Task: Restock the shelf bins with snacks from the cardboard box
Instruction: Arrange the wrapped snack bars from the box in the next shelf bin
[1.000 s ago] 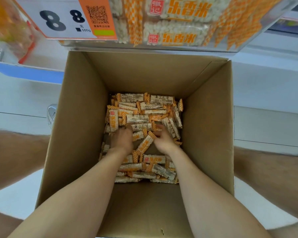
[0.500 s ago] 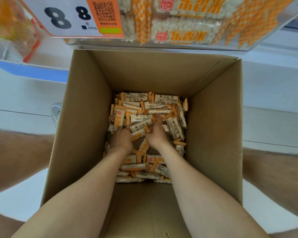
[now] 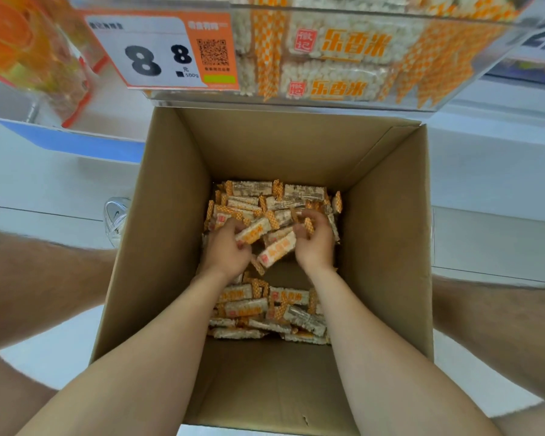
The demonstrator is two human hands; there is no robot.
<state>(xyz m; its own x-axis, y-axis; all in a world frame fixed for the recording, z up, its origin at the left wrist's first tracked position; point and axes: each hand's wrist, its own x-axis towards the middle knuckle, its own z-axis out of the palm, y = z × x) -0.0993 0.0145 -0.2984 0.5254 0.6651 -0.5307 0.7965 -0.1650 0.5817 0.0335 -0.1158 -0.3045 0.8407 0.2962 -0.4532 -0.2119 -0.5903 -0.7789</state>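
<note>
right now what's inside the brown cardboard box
Orange-and-white wrapped snack bars; the left hand and right hand grip some. Whatever lies under hands and arms is hidden.

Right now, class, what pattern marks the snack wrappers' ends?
Wrapper ends: orange-and-white checks, head view.

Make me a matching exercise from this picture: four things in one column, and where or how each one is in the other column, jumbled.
1 left hand
2 price tag
3 cardboard box
4 shelf bin

A holds loose bars at its bottom
B grips one snack bar
C shows a big 8 8
D sits above the box, full of packs

Pairs: 1-B, 2-C, 3-A, 4-D
</note>
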